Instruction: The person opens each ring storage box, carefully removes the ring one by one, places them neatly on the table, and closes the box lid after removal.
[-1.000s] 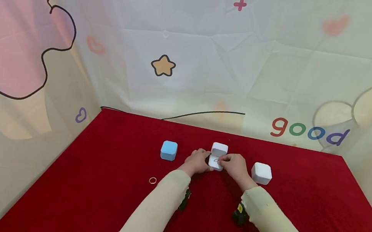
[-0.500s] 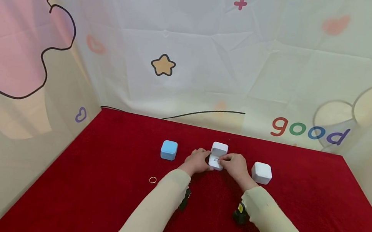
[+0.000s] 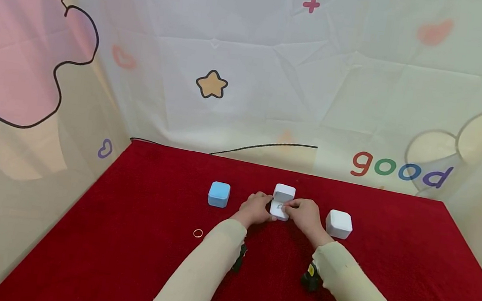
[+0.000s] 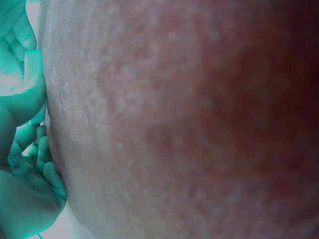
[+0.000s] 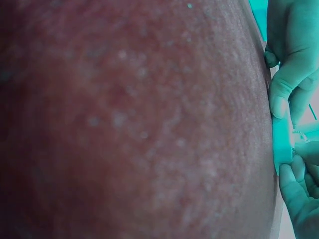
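A white ring box stands with its lid up near the middle of the table. My left hand grips its left side, with the thumb at the front edge; in the left wrist view that thumb crosses the box's front wall. From the right, my right hand pinches a small silver-coloured ring at the cushion inside. The right wrist view shows sparkling stones on this ring, close to the right fingertips. Part of the box's inside is hidden by the right fingers.
A closed light blue box stands to the left, and a closed white box to the right. Another ring, gold-coloured, lies left of my left sleeve. Red cloth covers the table, with a printed curtain behind.
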Tool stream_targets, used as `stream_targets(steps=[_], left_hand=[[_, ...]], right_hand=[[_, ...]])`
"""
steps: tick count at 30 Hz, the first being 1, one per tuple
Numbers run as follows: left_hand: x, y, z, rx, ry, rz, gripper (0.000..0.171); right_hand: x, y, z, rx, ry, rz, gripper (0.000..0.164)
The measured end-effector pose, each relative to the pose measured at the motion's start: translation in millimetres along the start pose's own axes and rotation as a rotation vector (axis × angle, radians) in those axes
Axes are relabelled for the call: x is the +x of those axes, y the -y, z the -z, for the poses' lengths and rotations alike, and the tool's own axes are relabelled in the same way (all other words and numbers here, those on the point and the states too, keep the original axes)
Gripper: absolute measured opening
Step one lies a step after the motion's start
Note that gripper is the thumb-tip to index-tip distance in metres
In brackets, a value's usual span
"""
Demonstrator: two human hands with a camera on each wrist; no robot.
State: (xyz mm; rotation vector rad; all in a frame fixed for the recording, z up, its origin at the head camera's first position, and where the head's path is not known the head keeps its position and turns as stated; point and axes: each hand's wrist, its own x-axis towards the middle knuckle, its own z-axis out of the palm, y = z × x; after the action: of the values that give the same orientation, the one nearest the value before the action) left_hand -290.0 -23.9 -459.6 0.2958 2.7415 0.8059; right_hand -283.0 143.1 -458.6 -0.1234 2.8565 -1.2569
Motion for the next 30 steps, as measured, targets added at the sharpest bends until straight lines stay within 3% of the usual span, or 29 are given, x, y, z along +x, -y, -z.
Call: stream_targets(steps=[19, 30], left_hand=[[-0.5, -0.3, -0.4, 0.031, -0.017, -0.012, 0.068], [-2.2, -0.8, 1.1, 0.015, -0.015, -0.010, 0.068]], right_hand=[[-0.5, 1.9, 1.6, 0.001, -0.021, -0.024, 0.024], [-1.7, 5.5, 3.2, 0.063, 0.012, -0.076, 0.025]])
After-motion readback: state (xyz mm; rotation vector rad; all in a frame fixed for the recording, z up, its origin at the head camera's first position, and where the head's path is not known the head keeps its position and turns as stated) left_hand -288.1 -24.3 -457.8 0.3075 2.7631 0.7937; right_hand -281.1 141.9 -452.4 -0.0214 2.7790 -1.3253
